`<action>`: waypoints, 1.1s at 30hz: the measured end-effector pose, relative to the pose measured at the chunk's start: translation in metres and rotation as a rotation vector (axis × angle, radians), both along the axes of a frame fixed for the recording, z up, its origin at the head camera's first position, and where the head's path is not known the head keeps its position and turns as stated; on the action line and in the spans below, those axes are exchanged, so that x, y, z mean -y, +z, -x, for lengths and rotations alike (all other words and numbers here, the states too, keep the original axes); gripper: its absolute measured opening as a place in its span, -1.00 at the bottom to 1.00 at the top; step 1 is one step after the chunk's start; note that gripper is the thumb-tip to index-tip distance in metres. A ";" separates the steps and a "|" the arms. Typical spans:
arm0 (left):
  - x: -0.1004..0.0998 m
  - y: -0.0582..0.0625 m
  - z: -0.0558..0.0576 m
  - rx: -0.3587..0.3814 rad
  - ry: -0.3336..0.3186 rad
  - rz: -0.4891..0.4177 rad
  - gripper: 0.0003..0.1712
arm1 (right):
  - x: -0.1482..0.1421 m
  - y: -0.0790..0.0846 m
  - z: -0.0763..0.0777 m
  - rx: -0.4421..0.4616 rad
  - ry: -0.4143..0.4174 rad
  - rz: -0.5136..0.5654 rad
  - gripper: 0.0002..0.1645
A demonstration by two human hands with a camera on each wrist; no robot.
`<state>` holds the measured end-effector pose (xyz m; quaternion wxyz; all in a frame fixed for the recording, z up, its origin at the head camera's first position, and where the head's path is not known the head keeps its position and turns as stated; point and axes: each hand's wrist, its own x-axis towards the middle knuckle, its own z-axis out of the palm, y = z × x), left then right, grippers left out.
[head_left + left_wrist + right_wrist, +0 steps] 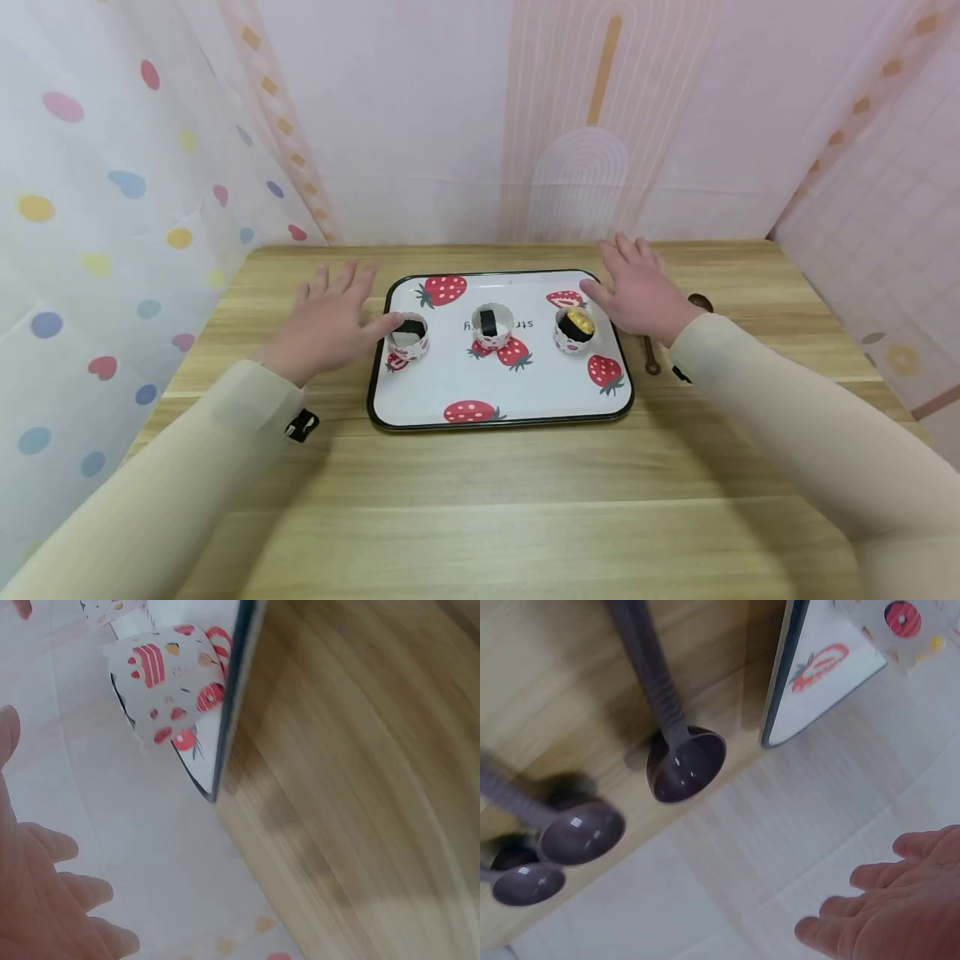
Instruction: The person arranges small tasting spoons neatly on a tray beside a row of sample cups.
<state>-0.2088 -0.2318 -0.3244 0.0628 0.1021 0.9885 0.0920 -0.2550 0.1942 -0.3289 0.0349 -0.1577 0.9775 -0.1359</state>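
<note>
My left hand (322,325) hovers by the left edge of a white, black-rimmed tray (435,387) printed with strawberries. Its fingers are spread and hold nothing; the thumb overlaps the left paper cup in the head view. Over the tray's right edge, my right hand (641,287) is likewise spread with nothing in it. Three patterned paper cups stand in a row on the tray. The left cup (415,348) and middle cup (492,340) contain white pieces with black bands, and the right cup (572,343) a black-wrapped piece topped with yellow bits.
Right of the tray, partly hidden under my right arm, lie dark brown measuring spoons; the right wrist view shows one spoon (686,765) near the tray and two more beyond. The wooden table (480,517) meets a patterned curtain (420,125) at its back edge.
</note>
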 end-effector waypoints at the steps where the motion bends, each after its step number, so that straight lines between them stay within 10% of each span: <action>1: 0.003 0.000 -0.002 0.004 -0.002 0.002 0.19 | -0.003 0.001 -0.001 -0.001 -0.001 0.002 -0.03; 13: 0.032 -0.011 -0.029 0.068 -0.035 0.073 0.26 | -0.047 0.006 -0.013 0.010 -0.033 0.033 -0.19; 33: 0.024 -0.025 -0.053 0.138 -0.066 0.116 0.23 | -0.068 -0.011 -0.031 0.076 -0.057 -0.069 -0.21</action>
